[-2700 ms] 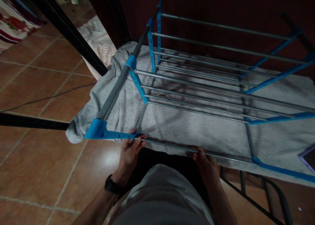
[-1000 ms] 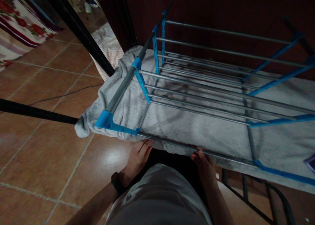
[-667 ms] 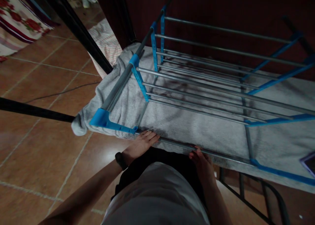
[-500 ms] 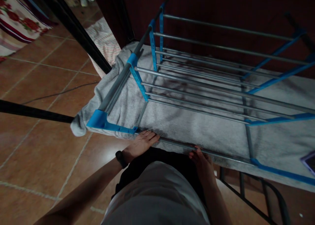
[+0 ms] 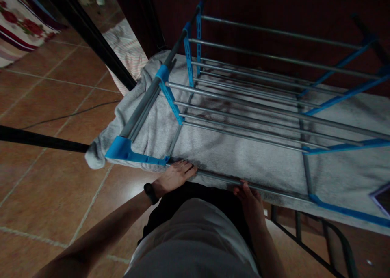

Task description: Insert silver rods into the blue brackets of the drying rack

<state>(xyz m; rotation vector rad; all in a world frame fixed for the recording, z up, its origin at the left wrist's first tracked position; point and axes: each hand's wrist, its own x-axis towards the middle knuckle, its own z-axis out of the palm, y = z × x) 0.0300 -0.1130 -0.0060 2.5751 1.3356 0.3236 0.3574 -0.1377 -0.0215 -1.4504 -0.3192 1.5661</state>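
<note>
A shoe rack (image 5: pixel 234 99) of grey metal rods and blue plastic end pieces lies on the grey blanket (image 5: pixel 240 164). Its nearest rod (image 5: pixel 217 176) runs along the blanket's front edge, just in front of my body. My left hand (image 5: pixel 176 175), with a dark band on the wrist, is closed over that rod beside the left blue corner piece (image 5: pixel 122 150). Farther right along the same rod, the curled fingers of my right hand (image 5: pixel 250 197) are at the metal, thumb side up. The undersides of both hands are hidden.
Black metal bars (image 5: pixel 88 36) frame the left side, with the tiled floor (image 5: pixel 55 180) beyond. Behind the rack stands a dark red panel (image 5: pixel 274 6). A dark object with a purple edge (image 5: pixel 380 199) lies at the right. Curved black metal tubes (image 5: pixel 341 237) sit below the blanket.
The view has shifted very slightly. Both hands keep their places on the front rod, and the rack stays where it was.
</note>
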